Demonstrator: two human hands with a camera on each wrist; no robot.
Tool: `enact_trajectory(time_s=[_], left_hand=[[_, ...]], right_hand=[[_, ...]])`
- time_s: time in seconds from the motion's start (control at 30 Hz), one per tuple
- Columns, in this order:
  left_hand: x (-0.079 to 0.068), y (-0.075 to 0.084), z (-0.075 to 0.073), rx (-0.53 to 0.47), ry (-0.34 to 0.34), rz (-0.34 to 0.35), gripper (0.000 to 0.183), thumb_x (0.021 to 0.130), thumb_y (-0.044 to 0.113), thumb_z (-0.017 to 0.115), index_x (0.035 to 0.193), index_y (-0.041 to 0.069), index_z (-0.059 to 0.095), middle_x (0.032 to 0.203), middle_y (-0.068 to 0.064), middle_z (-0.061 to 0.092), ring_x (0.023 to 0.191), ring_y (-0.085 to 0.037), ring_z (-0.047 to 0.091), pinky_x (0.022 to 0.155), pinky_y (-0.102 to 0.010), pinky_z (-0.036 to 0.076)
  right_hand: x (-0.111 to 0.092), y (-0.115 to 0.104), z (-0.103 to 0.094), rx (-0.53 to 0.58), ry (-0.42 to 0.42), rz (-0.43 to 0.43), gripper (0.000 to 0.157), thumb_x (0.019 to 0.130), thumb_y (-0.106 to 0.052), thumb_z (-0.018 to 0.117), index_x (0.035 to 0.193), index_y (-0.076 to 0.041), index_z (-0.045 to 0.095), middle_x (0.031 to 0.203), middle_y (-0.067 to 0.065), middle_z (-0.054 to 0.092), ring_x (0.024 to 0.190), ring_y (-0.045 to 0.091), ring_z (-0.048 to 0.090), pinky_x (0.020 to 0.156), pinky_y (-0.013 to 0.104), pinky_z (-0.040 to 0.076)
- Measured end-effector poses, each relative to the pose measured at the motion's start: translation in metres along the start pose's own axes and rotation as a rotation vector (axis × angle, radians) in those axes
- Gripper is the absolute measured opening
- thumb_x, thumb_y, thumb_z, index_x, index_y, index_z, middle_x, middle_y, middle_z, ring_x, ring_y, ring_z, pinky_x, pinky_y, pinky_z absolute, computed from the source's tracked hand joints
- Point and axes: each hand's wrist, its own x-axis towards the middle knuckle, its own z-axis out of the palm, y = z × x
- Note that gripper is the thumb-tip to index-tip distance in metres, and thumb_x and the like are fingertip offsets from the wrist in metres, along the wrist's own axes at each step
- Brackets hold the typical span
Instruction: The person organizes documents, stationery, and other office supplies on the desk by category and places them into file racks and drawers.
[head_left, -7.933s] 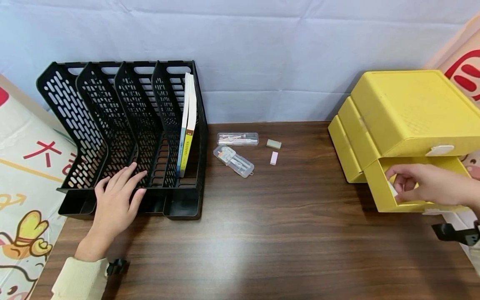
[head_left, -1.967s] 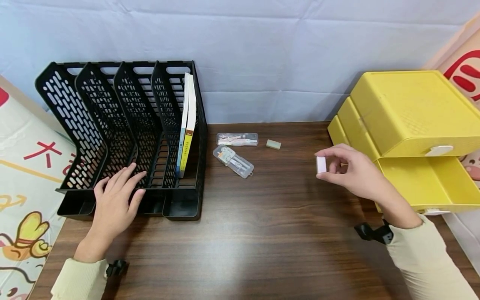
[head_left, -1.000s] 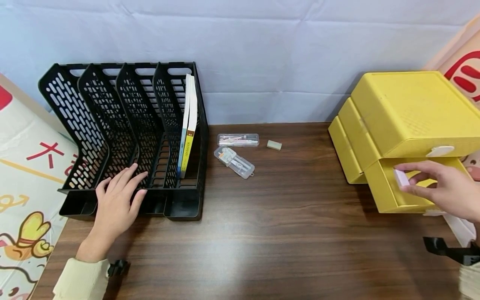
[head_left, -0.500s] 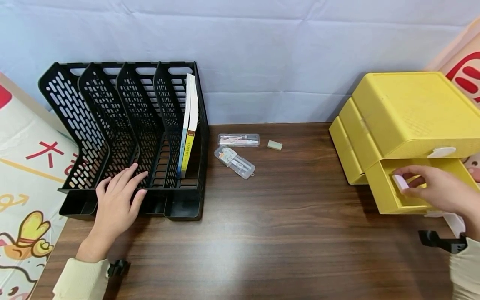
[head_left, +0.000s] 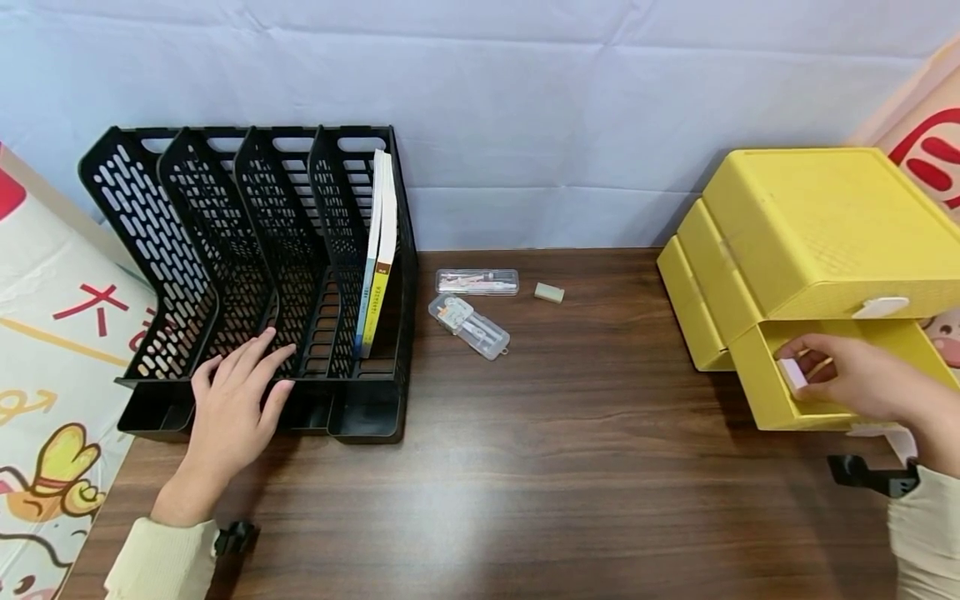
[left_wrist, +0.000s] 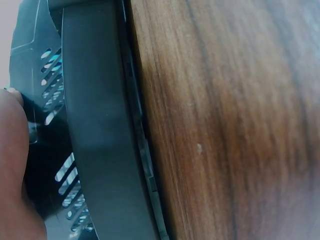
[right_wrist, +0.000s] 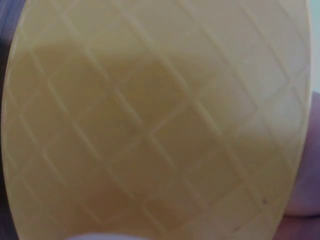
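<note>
My right hand (head_left: 862,375) is inside the pulled-out drawer (head_left: 765,400) of the yellow drawer unit (head_left: 840,217). Between thumb and fingers it pinches a small pale pink eraser (head_left: 792,375) near the drawer's left wall. The right wrist view is filled by the drawer's patterned yellow front (right_wrist: 150,125), with part of the hand (right_wrist: 305,185) at its right edge. My left hand (head_left: 236,404) rests with spread, relaxed fingers on the front of the black file rack (head_left: 367,379). In the left wrist view, that rack's front edge (left_wrist: 100,110) shows beside the hand.
Two thin books (head_left: 377,258) stand in the rack's right compartment. A clear case (head_left: 477,282), a second clear case (head_left: 471,327) and a pale green eraser (head_left: 549,292) lie on the brown wooden table (head_left: 525,467). A pale cloth backdrop (head_left: 525,108) hangs behind.
The pink eraser, earlier on the table, was picked up and carried right to the drawer by my right hand. In the last second, it has gone lower into the drawer. My left hand stayed put.
</note>
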Motion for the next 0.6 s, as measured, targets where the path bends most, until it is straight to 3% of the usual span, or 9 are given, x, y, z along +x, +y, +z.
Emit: enact_trajectory(time_s=[0.2,0.33,0.5,0.6], left_hand=[[0.001,0.001,0.000,0.001,0.000,0.000,0.041,0.096,0.023,0.065,0.136,0.011,0.063,0.154,-0.015,0.048,0.133,-0.043,0.045,0.104,-0.070,0.022],[0.000,0.002,-0.001,-0.006,0.006,0.001,0.040,0.101,0.030,0.059,0.136,0.011,0.063,0.154,-0.014,0.048,0.134,-0.042,0.046,0.104,-0.070,0.022],[0.001,0.004,-0.002,-0.016,0.010,0.001,0.041,0.098,0.026,0.062,0.136,0.012,0.063,0.154,-0.014,0.048,0.134,-0.041,0.045,0.103,-0.070,0.022],[0.001,0.004,-0.002,-0.014,0.008,0.000,0.041,0.097,0.025,0.064,0.136,0.012,0.063,0.154,-0.014,0.049,0.134,-0.041,0.045,0.103,-0.070,0.022]], right_hand=[[0.001,0.000,0.002,0.037,0.003,-0.020,0.041,0.067,0.016,0.081,0.100,0.008,0.059,0.081,-0.005,0.059,0.074,-0.009,0.050,0.059,0.022,0.047],[0.002,-0.004,0.003,0.072,-0.020,-0.019,0.041,0.068,0.015,0.080,0.100,0.009,0.057,0.081,-0.002,0.060,0.073,-0.009,0.051,0.059,0.021,0.048],[0.006,-0.007,0.004,0.067,-0.059,-0.013,0.040,0.071,0.015,0.077,0.104,0.010,0.056,0.084,0.003,0.062,0.073,-0.009,0.052,0.060,0.022,0.050],[0.008,-0.009,0.006,0.048,-0.041,-0.034,0.037,0.071,0.017,0.075,0.103,0.009,0.057,0.083,-0.004,0.060,0.073,-0.008,0.051,0.061,0.020,0.049]])
